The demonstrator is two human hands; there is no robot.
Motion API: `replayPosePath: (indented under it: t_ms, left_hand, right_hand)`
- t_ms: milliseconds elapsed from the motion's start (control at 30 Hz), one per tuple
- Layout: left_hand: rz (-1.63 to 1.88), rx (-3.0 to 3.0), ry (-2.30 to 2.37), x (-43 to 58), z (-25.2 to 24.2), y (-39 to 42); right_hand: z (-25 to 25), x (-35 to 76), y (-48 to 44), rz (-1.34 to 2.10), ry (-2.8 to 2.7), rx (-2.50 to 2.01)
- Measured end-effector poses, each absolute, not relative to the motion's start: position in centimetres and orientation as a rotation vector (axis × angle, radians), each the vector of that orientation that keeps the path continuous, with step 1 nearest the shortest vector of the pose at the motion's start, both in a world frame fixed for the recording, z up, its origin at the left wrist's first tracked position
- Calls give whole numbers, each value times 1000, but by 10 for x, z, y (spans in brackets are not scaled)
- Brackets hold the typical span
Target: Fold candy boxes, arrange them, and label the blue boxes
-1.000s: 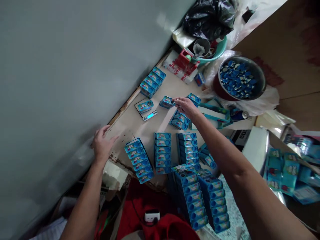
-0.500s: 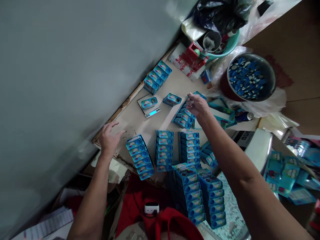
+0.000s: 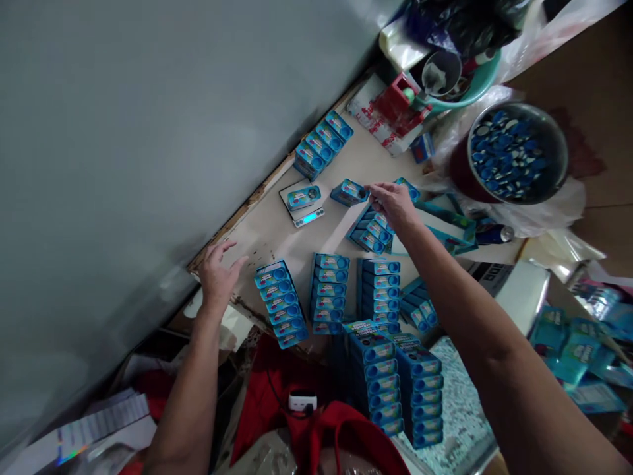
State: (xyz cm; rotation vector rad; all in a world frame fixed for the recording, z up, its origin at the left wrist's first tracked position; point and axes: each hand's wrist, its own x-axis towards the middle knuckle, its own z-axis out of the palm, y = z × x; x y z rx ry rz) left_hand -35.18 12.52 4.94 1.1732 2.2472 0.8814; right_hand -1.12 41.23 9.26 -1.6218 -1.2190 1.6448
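My left hand point(image 3: 217, 270) hovers empty over the table's left corner, thumb and fingers apart. My right hand point(image 3: 390, 201) has its fingertips pinched together at the dark round opening of a small blue box point(image 3: 349, 192); whatever they hold is too small to make out. Left of that box, a similar blue box point(image 3: 303, 197) lies on a small digital scale point(image 3: 309, 218) with a lit display. Beneath my right hand stand more blue boxes point(image 3: 370, 235) in a group. A row of blue boxes point(image 3: 281, 303) in a tray is nearest my left hand.
Blue boxes point(image 3: 324, 144) line the wall side. More rows point(image 3: 330, 290) and stacks point(image 3: 378, 379) stand at the front. A metal pot point(image 3: 556, 171) of blue caps is at right, beyond a drink can point(image 3: 496, 234). A red tape dispenser point(image 3: 398, 105) and teal basin point(image 3: 477, 92) sit at the back.
My right hand has moved left to the opening of the small blue box, its fingers still pinched. My left hand stays open in nearly the same place. The view has shifted slightly.
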Motion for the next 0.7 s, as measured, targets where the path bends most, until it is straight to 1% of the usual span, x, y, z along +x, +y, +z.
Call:
replayPosePath:
  t_ms: [267,533,700]
  left_hand:
    - [837,1151,2264,-350,48,123]
    - [923,1139,2234,-346,48,144]
    - [1039,1046,2112,-329,40,193]
  right_hand:
    - [82,-17,411,1556,-1304,-1627]
    - [101,-4,421,1846,-962,-1580]
    - [104,-14,417,2015,-977,-1528]
